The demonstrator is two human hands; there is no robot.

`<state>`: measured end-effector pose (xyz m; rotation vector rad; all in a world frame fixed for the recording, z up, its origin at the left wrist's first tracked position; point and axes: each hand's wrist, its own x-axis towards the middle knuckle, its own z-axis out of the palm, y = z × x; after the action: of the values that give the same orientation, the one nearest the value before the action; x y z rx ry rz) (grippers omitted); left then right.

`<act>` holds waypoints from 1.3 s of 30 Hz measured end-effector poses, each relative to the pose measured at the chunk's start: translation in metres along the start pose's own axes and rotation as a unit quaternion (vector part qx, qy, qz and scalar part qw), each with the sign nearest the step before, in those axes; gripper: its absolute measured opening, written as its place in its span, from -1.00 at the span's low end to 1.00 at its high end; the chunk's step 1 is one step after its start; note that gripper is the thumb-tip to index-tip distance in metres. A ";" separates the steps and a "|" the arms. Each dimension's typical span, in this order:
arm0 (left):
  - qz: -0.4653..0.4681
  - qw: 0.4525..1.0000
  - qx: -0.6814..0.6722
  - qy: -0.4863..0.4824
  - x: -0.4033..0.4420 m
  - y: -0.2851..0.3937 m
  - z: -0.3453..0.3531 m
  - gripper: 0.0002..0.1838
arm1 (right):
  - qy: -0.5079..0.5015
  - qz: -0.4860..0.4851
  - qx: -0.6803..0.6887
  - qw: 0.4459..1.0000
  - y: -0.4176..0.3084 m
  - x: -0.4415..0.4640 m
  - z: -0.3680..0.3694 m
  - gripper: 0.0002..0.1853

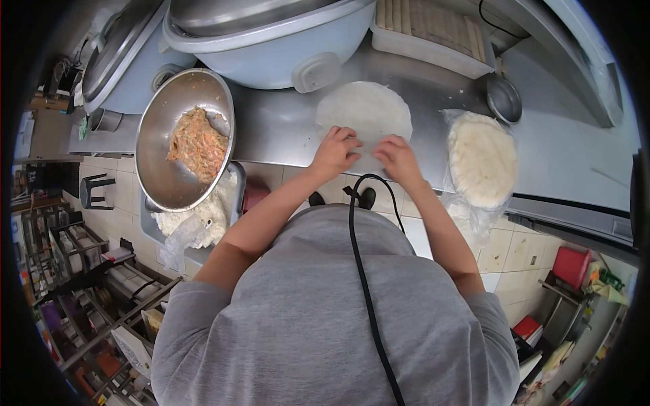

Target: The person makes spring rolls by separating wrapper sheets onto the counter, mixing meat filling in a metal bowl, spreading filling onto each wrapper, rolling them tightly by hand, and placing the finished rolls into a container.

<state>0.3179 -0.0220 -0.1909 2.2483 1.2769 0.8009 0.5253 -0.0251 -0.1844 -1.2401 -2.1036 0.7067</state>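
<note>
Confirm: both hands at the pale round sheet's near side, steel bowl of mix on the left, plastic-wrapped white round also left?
No: the plastic-wrapped white round is on the right in the head view. The rest holds: left hand and right hand at the near side of the pale round sheet, steel bowl of mix on the left.

You had a steel counter [271,132], pale tiled floor [518,250] below its near edge, a black stool [87,193] off its near-left corner, cluttered metal racks [122,324] behind that.
</note>
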 end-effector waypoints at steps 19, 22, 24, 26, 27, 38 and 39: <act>-0.059 0.993 -0.079 0.066 -0.012 0.010 -0.052 -0.74 | -0.043 0.051 -0.348 0.935 0.004 -0.027 -0.097 -0.63; -0.112 0.972 -0.042 0.204 -0.034 0.011 -0.112 -0.70 | -0.091 0.046 -0.288 0.952 -0.014 0.022 -0.098 -0.52; -0.156 0.941 0.029 0.300 -0.065 0.005 -0.164 -0.73 | -0.069 -0.004 -0.205 0.976 -0.046 0.066 -0.074 -0.54; -0.245 0.881 0.109 0.389 -0.106 -0.004 -0.207 -0.71 | -0.053 -0.071 -0.041 0.995 -0.115 0.111 -0.041 -0.63; -0.258 0.840 0.176 0.444 -0.131 -0.019 -0.223 -0.67 | -0.062 -0.104 0.040 0.992 -0.157 0.131 -0.021 -0.69; -0.378 0.599 -0.239 0.664 -0.237 -0.126 -0.239 -0.51 | -0.313 -0.185 0.018 0.931 -0.253 0.250 0.270 -0.79; -0.379 0.595 -0.240 0.667 -0.234 -0.125 -0.240 -0.51 | -0.318 -0.187 0.015 0.929 -0.259 0.250 0.274 -0.79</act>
<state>-0.0161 -0.1452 -0.1533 0.1839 1.9117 2.1614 0.0819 0.0488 -0.1369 -0.5863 -2.7267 1.0522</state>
